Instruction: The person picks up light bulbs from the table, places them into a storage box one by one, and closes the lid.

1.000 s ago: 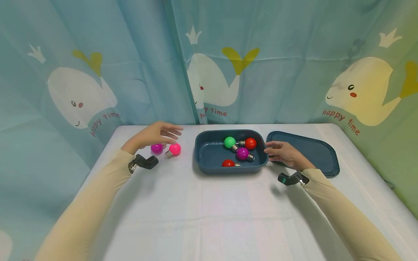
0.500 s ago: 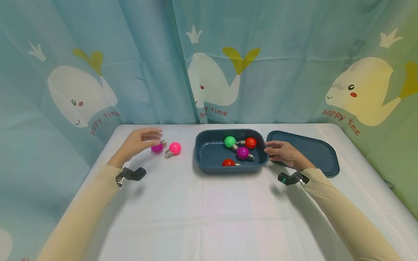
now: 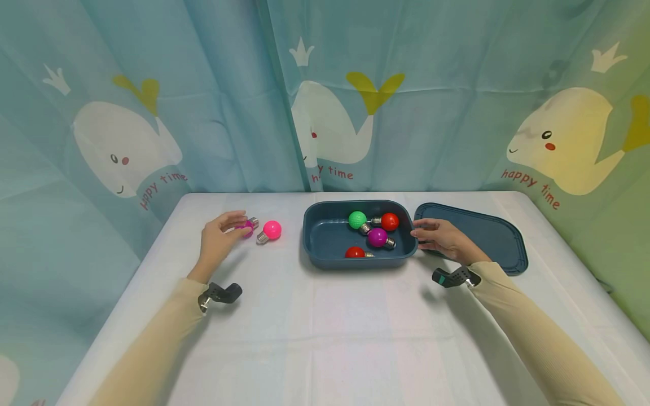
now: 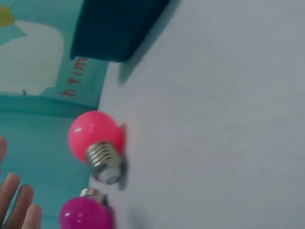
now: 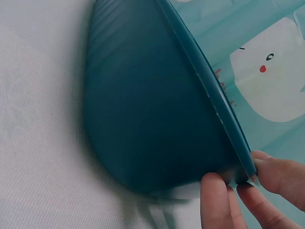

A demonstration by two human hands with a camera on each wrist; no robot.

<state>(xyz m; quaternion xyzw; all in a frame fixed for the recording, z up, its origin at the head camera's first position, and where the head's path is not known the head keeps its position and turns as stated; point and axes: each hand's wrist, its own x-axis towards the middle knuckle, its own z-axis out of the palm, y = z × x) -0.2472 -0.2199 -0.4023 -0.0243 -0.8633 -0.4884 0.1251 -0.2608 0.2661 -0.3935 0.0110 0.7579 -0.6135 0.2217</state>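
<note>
Blue, oblong plastic box point(image 3: 325, 237)—rim point(image 5: 223, 107) pinched, likely for steadiness, by right hand point(image 3: 444, 239); left hand's point(image 3: 217, 241) grip loose about round purple bulb point(image 4: 85, 215), contact unclear.

Bright, even light washed across the bench point(image 3: 355, 338) in the head view, with soft shadows pooling beneath both sleeves point(image 3: 543, 321)! The left wrist view ran dimmer, bluer, slightly blurred, glints dotting the pink bulb point(image 4: 93, 133); the right wrist's showed the box point(image 5: 143, 95) deep in shade.
</note>
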